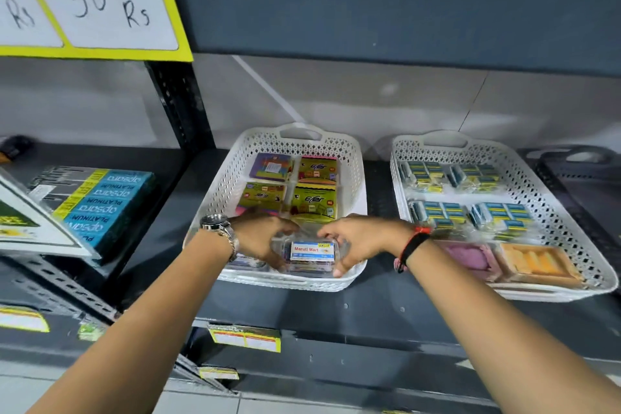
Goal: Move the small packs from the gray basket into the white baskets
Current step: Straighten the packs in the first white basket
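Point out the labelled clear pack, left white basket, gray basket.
labelled clear pack (312,251): head view, on its white label.
left white basket (215,198): head view, left wall.
gray basket (584,155): head view, far handle.

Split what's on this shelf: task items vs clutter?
Job:
- left hand and right hand, both on the clear labelled pack
- left white basket
- right white basket
- gray basket, far right

Lying about:
- Apsara pencil boxes
- 50 Rs sign
- shelf price tags
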